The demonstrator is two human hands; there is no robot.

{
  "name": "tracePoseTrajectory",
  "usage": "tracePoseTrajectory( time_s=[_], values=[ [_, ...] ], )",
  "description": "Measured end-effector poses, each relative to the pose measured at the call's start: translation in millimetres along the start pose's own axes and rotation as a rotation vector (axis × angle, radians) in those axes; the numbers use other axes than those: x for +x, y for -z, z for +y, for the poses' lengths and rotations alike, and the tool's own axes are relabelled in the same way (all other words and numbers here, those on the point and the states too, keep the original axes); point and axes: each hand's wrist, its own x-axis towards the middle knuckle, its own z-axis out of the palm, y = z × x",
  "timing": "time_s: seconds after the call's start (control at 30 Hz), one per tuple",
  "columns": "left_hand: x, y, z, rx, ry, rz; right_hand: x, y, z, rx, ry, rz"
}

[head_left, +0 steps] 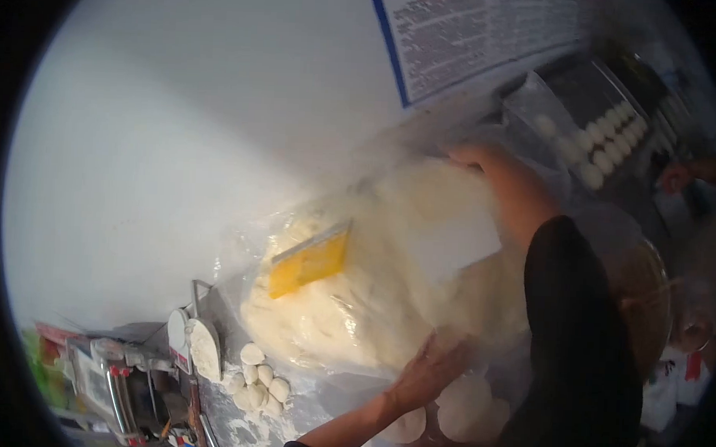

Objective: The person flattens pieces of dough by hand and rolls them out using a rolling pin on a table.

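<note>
Left of the hands, small dough balls [280,389] are set on the floured worktop [304,417], likely against sticking. Closer, a yellow scraper [311,267] is laid over a large dough mass [323,325], plastic-wrapped, probably against drying. Between hands, dough is flanked: near edge by left hand [431,373], far edge by right hand [472,155], seemingly for steadying; finger closure can't be told. Beyond right hand, dough pieces [602,161] are lined in rows.

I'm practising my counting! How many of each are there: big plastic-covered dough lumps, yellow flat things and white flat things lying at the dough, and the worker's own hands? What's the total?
Big plastic-covered dough: 1
Yellow flat thing: 1
White flat thing: 1
Worker's hands, left hand and right hand: 2
Total: 5
</note>
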Motion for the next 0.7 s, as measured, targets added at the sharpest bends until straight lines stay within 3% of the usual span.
tracePoseTrajectory(
  time_s=[0.07, 0.1, 0.13, 0.2, 0.3, 0.37, 0.43, 0.5, 0.57, 0.63, 0.7],
  values=[
    [-9, -30, -5, -0.047, 0.038, -0.128, -33, 12, 6, -0.076, -0.009, 0.128],
    [-2, -16, -1, -0.079, 0.047, -0.209, -36, 16, 19, -0.049, 0.125, 0.171],
    [3, 3, -1, -0.075, 0.055, -0.561, -42, 21, 35, -0.028, 0.256, 0.229],
    [-27, -42, -8, -0.095, 0.055, -0.301, -95, 26, 45, 0.118, 0.245, 0.462],
    [-16, -1, -2, -0.034, 0.055, -0.252, -178, -1, 68, 0.044, 0.176, 0.988],
    [-11, 7, -2, 0.041, 0.037, -0.294, -195, -47, 90, -0.095, -0.139, 1.136],
    [-10, 11, 1, 0.096, 0.052, -0.355, -192, -92, 99, -0.144, -0.466, 1.117],
    [-16, 10, 3, 0.130, 0.046, -0.348, -188, -111, 121, 0.051, -0.519, 0.820],
    [-16, 9, 4, 0.196, 0.040, -0.332, -185, -111, 131, 0.658, -0.552, 0.798],
    [-17, 8, 8, 0.283, 0.022, -0.314, -193, -99, 125, 1.707, -0.527, 0.960],
    [-21, -3, 4, 0.269, 0.029, -0.267, -167, -126, 145, 1.264, -0.575, 0.892]
  ],
)
